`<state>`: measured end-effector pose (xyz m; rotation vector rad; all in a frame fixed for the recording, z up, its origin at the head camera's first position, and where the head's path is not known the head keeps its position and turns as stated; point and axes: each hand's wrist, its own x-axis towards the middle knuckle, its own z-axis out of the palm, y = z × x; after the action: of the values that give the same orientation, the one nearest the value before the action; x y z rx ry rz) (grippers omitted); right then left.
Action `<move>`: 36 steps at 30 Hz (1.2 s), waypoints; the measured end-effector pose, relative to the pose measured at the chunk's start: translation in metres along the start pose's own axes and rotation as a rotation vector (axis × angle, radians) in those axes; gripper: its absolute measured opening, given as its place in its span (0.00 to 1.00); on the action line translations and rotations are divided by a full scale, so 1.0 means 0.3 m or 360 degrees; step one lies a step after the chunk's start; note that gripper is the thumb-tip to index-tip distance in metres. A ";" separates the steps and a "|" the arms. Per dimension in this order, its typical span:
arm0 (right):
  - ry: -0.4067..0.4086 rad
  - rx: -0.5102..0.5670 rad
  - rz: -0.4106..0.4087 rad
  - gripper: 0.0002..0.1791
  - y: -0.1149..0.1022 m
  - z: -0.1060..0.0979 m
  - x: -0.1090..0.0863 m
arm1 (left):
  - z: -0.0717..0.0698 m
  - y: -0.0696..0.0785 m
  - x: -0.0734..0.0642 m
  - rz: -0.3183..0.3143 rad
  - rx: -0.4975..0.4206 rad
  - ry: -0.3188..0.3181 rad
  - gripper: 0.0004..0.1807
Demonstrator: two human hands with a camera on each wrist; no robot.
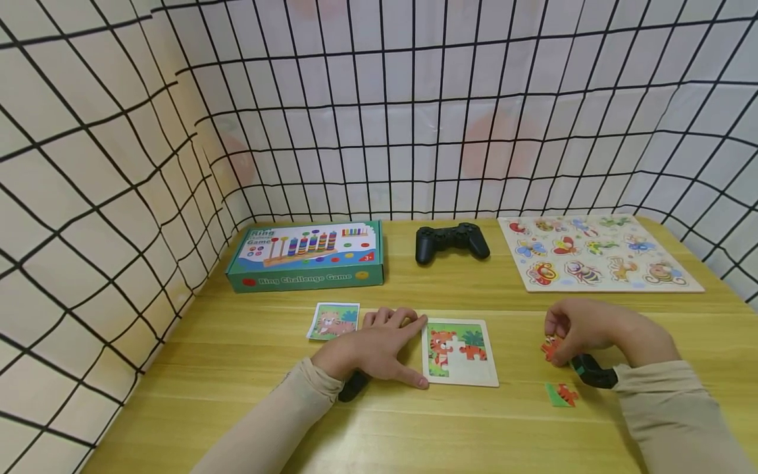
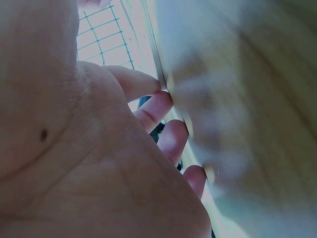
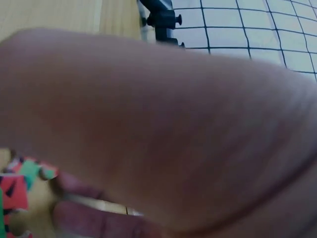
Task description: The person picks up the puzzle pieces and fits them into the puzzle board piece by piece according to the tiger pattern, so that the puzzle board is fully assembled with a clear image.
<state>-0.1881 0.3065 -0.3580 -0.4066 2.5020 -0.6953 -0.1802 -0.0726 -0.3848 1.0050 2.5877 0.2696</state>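
Observation:
A square puzzle board [image 1: 464, 380] lies flat on the table, partly filled with pieces that show an orange tiger and greenery. My left hand [image 1: 385, 345] rests at its left side with fingers spread, forefinger near the upper left corner and thumb at the lower left. In the left wrist view, the fingertips [image 2: 173, 141] touch the tabletop. To the right of the board, my right hand [image 1: 586, 332] pinches an orange puzzle piece [image 1: 551, 347] between thumb and fingers. Just below it lies a green-and-orange puzzle piece [image 1: 562, 395]. The right wrist view is mostly covered by the hand itself.
A tiger picture card [image 1: 333, 321] lies beyond my left forearm. Farther back are a Ring Challenge Game box [image 1: 305, 257], a black game controller [image 1: 452, 242] and an insect picture board [image 1: 598, 253]. A black grid-patterned white wall [image 1: 408, 118] surrounds the table.

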 end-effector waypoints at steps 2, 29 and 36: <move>0.0001 0.0062 -0.0026 0.21 -0.001 0.001 0.002 | -0.001 0.001 -0.001 -0.0002 -0.0004 -0.0001 0.60; 0.0271 -0.0045 -0.0455 0.21 -0.158 0.011 0.005 | 0.009 -0.005 0.006 0.0003 -0.0011 0.0009 0.60; 0.0197 -0.0070 -0.0557 0.16 -0.218 0.072 0.060 | 0.008 -0.011 0.005 0.0008 -0.0023 0.0009 0.60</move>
<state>-0.1816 0.2367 -0.3452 -0.8558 2.5929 -0.8203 -0.1823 -0.0740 -0.3885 1.0074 2.5846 0.2927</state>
